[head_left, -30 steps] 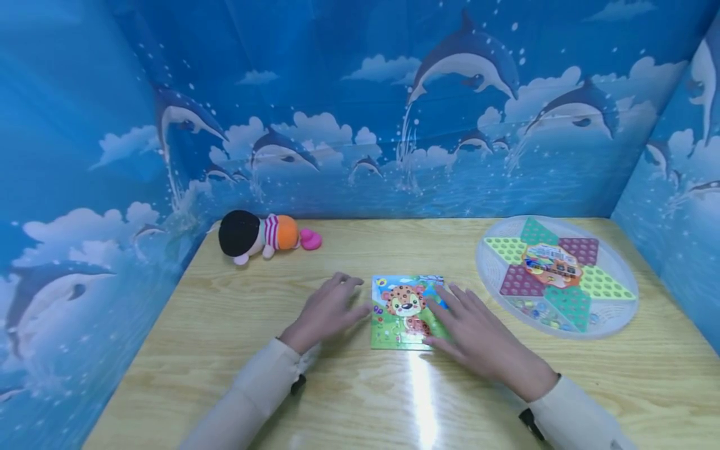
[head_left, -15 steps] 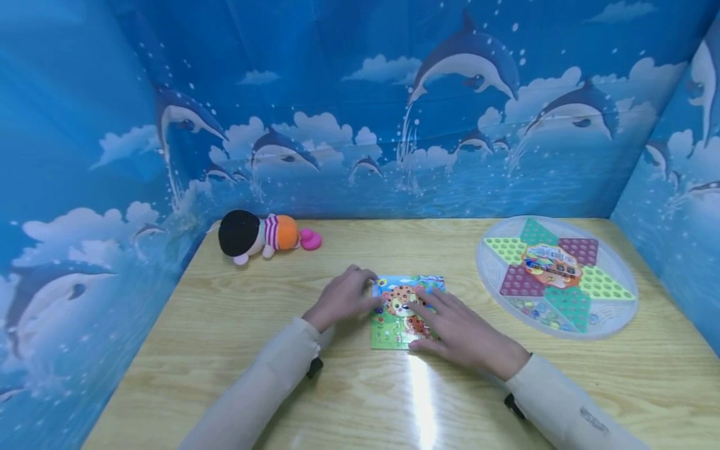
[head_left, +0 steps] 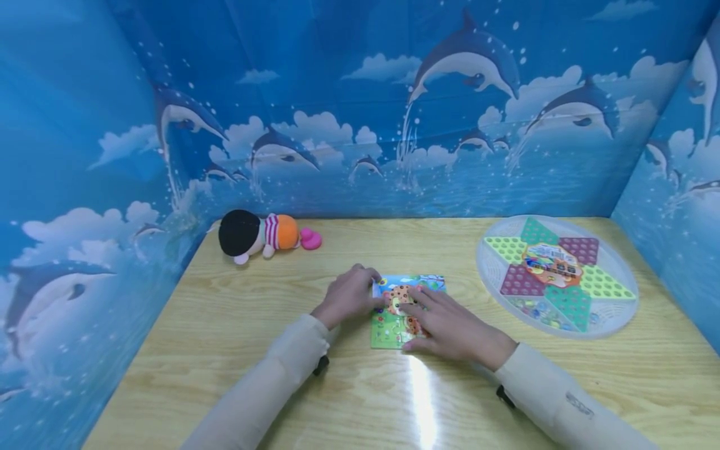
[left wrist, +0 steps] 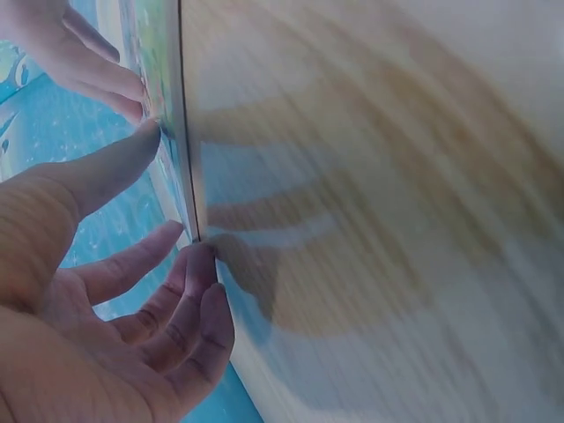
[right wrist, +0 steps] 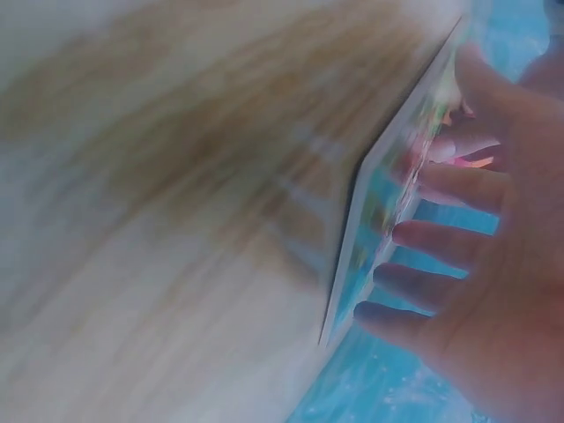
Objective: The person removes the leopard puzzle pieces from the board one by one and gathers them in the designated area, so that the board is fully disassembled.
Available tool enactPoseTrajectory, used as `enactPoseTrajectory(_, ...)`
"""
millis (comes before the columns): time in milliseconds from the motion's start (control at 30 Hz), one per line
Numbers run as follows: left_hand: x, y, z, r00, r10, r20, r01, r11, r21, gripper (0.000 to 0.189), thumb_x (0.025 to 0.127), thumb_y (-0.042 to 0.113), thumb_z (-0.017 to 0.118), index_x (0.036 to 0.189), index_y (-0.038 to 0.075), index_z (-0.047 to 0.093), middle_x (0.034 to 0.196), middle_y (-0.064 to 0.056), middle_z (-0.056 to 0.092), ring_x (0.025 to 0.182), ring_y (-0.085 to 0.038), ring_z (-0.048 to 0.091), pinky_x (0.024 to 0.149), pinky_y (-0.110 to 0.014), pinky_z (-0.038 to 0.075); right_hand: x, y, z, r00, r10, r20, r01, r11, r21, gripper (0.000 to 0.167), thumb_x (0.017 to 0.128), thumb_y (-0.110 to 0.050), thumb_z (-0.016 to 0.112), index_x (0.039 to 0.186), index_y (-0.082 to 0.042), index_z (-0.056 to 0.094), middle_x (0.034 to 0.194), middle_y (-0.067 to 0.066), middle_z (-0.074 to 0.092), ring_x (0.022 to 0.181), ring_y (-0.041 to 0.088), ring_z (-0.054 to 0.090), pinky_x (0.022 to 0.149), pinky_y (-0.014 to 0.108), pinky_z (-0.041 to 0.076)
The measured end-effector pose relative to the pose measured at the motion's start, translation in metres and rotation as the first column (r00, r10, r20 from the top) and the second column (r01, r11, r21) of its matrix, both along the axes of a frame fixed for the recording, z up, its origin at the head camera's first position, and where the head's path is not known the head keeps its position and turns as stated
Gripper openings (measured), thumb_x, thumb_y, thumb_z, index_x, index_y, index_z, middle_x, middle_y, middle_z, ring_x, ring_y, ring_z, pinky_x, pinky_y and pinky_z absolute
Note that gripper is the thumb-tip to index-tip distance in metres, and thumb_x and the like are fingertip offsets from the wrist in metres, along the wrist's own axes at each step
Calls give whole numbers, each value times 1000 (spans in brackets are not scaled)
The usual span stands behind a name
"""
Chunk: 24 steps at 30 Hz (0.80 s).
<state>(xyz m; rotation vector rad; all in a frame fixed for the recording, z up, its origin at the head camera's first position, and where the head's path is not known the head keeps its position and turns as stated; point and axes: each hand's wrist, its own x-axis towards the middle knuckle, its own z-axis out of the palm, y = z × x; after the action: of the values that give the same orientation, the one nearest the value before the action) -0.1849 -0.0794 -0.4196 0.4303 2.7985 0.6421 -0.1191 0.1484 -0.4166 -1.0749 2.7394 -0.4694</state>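
A square jigsaw puzzle (head_left: pixel 388 334) with a cartoon leopard on a green and blue ground lies flat on the table. My left hand (head_left: pixel 350 297) is at its upper left corner. In the left wrist view, the thumb (left wrist: pixel 132 152) touches the picture side and the curled fingertips (left wrist: pixel 201 251) meet the board's edge, holding the corner between them. Spread over the right half of the puzzle is my right hand (head_left: pixel 450 328), its fingers extended and covering part of the leopard. The right wrist view shows those fingers (right wrist: pixel 441 242) along the puzzle's face (right wrist: pixel 374 207).
A soft doll (head_left: pixel 259 236) with black hair and a striped top lies at the back left of the wooden table (head_left: pixel 349 400). On the right is a round Chinese checkers board (head_left: pixel 610 315) with marbles inside. Dolphin-print sheeting (head_left: pixel 337 162) walls the table.
My left hand has moved right to the puzzle's upper left corner and taken hold there. My right hand has slid left, further over the picture. The puzzle has stayed in place.
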Motion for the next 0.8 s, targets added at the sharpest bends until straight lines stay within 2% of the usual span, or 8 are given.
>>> enactPoseTrajectory(133, 0, 3, -1, 1000, 10, -14, -11, 1000, -24, 55, 79, 42, 86, 122, 12, 70, 110, -5, 63, 89, -19, 59, 77, -38, 53, -1, -2, -1, 1000, 0, 28, 0, 1000, 14, 77, 95, -52, 64, 150, -3, 45, 160, 27, 28, 148, 48, 22, 118, 61, 21)
enactPoseTrajectory(233, -1, 4, -2, 1000, 29, -7, -29, 1000, -10, 54, 79, 41, 87, 121, 12, 70, 107, -5, 62, 86, -18, 58, 76, -37, 52, -1, -3, -3, 999, -6, 41, 6, 1000, 23, 77, 95, -52, 65, 150, -2, 44, 160, 27, 27, 148, 47, 21, 118, 61, 20)
enactPoseTrajectory(800, -3, 6, -3, 998, 56, 3, -56, 998, 17, 54, 78, 36, 88, 120, 8, 67, 107, -5, 58, 86, -19, 58, 77, -35, 52, -2, -6, -6, 1000, 2, 19, -2, 1000, 24, 77, 94, -50, 66, 149, -1, 45, 160, 28, 27, 147, 49, 22, 117, 63, 22)
